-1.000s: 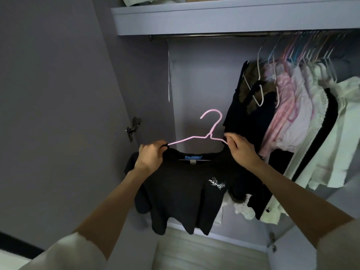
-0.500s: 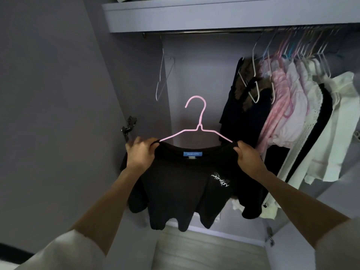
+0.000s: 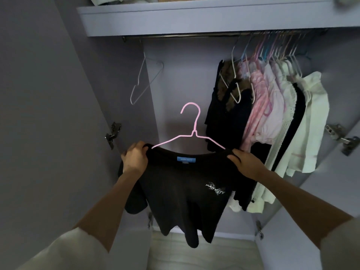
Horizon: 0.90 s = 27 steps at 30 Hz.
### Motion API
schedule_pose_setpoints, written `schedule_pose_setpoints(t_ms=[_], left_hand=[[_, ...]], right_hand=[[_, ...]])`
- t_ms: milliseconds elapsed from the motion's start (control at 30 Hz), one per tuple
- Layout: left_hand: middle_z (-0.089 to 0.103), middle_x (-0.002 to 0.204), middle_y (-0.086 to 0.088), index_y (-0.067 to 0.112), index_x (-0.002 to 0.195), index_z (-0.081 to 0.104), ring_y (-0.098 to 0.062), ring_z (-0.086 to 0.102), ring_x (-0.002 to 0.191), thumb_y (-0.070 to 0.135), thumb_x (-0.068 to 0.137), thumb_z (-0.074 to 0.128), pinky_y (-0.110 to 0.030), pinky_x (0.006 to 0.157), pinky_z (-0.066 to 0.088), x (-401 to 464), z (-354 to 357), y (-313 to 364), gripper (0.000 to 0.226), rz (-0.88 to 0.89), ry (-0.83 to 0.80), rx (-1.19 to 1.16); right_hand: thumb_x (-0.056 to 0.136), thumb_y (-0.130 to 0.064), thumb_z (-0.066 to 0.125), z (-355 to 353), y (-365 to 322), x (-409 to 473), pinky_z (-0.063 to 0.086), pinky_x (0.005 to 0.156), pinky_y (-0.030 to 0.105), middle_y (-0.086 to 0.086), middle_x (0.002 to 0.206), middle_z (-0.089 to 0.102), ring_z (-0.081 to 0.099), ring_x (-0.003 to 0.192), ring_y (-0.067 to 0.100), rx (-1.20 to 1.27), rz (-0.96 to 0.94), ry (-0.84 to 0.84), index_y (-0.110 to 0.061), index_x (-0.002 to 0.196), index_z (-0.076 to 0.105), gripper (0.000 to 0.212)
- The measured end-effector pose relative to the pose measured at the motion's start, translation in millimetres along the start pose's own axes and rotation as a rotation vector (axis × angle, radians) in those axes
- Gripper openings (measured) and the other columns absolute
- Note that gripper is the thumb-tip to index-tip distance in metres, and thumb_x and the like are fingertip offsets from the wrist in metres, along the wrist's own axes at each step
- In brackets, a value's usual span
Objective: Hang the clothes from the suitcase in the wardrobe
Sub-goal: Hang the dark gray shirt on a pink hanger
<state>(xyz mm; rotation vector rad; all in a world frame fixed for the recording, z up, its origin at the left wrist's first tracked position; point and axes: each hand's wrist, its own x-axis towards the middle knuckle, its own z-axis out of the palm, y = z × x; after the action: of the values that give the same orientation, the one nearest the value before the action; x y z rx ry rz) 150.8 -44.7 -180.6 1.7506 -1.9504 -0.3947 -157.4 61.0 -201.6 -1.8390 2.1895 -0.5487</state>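
Left hand (image 3: 135,159) and right hand (image 3: 245,163) each grip a shoulder of the soft black cotton T-shirt (image 3: 183,191) on a thin pink wire hanger (image 3: 191,131).

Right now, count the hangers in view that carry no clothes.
1: a bare white hanger hangs alone at the rail's left end. More may hide among the packed clothes on the right.

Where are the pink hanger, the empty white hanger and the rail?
pink hanger (image 3: 195,123), head view, neck below hook.
empty white hanger (image 3: 139,75), head view, long wire side.
rail (image 3: 185,35), head view, bare stretch.
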Motion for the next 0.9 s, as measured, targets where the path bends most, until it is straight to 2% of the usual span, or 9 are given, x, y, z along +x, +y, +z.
schedule_pose_setpoints(t_ms=[100,233,300,400,467,567,700,767,900], left_hand=[[0.051,0.124,-0.014,0.012,0.121,0.055,-0.032,0.042,0.121,0.019,0.097,0.04,-0.045,0.108,0.02,3,4,11,0.028,0.022,-0.047,0.064],[0.034,0.138,-0.012,0.022,0.136,0.041,-0.032,0.027,0.132,0.027,0.097,0.042,-0.05,0.113,0.012,4,12,25,0.039,0.036,-0.134,0.057],[0.031,0.141,-0.012,0.024,0.139,0.037,-0.032,0.026,0.133,0.028,0.098,0.041,-0.051,0.113,0.016,4,14,33,0.041,0.049,-0.15,-0.016],[0.029,0.142,-0.012,0.023,0.14,0.035,-0.032,0.025,0.134,0.03,0.099,0.037,-0.051,0.112,0.019,8,12,43,0.042,0.07,-0.164,-0.059],[0.028,0.143,-0.013,0.02,0.14,0.033,-0.032,0.025,0.133,0.03,0.099,0.037,-0.05,0.11,0.021,15,7,49,0.043,0.096,-0.158,-0.06],[0.028,0.143,-0.014,0.019,0.141,0.031,-0.033,0.026,0.133,0.03,0.099,0.037,-0.05,0.109,0.023,26,-3,59,0.044,0.165,-0.145,-0.034],[0.027,0.144,-0.014,0.016,0.143,0.026,-0.032,0.026,0.132,0.029,0.099,0.036,-0.047,0.108,0.024,50,-27,82,0.047,0.294,-0.045,0.009],[0.025,0.145,-0.014,0.015,0.144,0.024,-0.031,0.023,0.134,0.027,0.099,0.036,-0.047,0.107,0.025,60,-39,95,0.048,0.352,0.034,0.06],[0.018,0.151,-0.016,0.013,0.144,0.022,-0.033,0.012,0.141,0.018,0.094,0.041,-0.048,0.111,0.018,79,-58,125,0.054,0.514,0.264,0.186]], right_hand=[[0.097,-0.026,0.042,4,2,-7,0.039,0.068,0.036,0.021,0.094,0.064,0.061,0.089,0.039,-0.008,0.063,0.086,-0.001,0.101,0.055,0.028],[0.098,-0.026,0.038,1,-6,-2,0.034,0.066,0.035,0.023,0.092,0.062,0.059,0.089,0.041,-0.005,0.135,0.134,0.0,0.096,0.054,0.03],[0.099,-0.026,0.037,-2,-16,5,0.035,0.069,0.036,0.024,0.098,0.061,0.057,0.094,0.041,0.008,0.207,0.139,0.001,0.095,0.054,0.032],[0.099,-0.023,0.037,-9,-33,19,0.041,0.082,0.037,0.027,0.103,0.061,0.056,0.102,0.039,0.121,0.288,0.089,0.0,0.084,0.056,0.033],[0.099,-0.022,0.036,-14,-46,31,0.042,0.086,0.033,0.023,0.102,0.059,0.057,0.103,0.035,0.251,0.337,0.003,0.005,0.098,0.059,0.035],[0.099,-0.02,0.037,-29,-71,48,0.041,0.077,0.029,0.016,0.092,0.055,0.054,0.085,0.026,0.514,0.344,-0.052,0.01,0.106,0.058,0.037],[0.1,-0.024,0.037,-57,-95,74,0.042,0.075,0.03,0.013,0.084,0.055,0.054,0.08,0.023,0.517,0.285,0.028,-0.001,0.091,0.059,0.033],[0.1,-0.025,0.035,-69,-100,86,0.039,0.07,0.028,0.009,0.077,0.052,0.051,0.073,0.019,0.509,0.259,0.068,-0.008,0.08,0.054,0.032],[0.101,-0.024,0.033,-91,-103,111,0.034,0.07,0.025,0.002,0.068,0.043,0.046,0.069,0.017,0.524,0.249,0.21,-0.016,0.066,0.041,0.037]])
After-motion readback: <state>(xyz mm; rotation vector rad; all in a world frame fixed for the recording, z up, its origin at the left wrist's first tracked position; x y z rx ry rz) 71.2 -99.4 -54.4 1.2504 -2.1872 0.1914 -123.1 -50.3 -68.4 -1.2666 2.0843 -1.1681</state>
